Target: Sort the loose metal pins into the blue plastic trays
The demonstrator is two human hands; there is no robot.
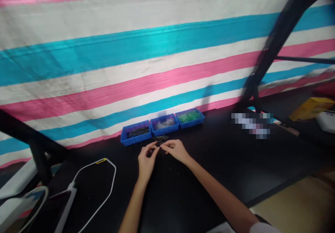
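Observation:
My left hand [148,158] and my right hand [177,150] meet over the black table, fingertips pinched close together. Whatever lies between the fingertips is too small and dark to name. Just beyond the fingers lies a small loose pile of thin metal pins [161,138]. Behind it stand three blue trays in a row. The left tray [125,142] holds many thin dark metal pins [138,132]. Clear or whitish small pieces [164,123] lie in the middle tray [158,133], and green small pieces [190,116] in the right tray [192,123].
A white cable [114,177] loops over the table at left, running to a tablet-like device [57,208]. Black frame legs [39,152] stand at both sides before a striped sheet [131,75]. A yellow box [312,108] sits at far right, near a blurred-out patch [251,124].

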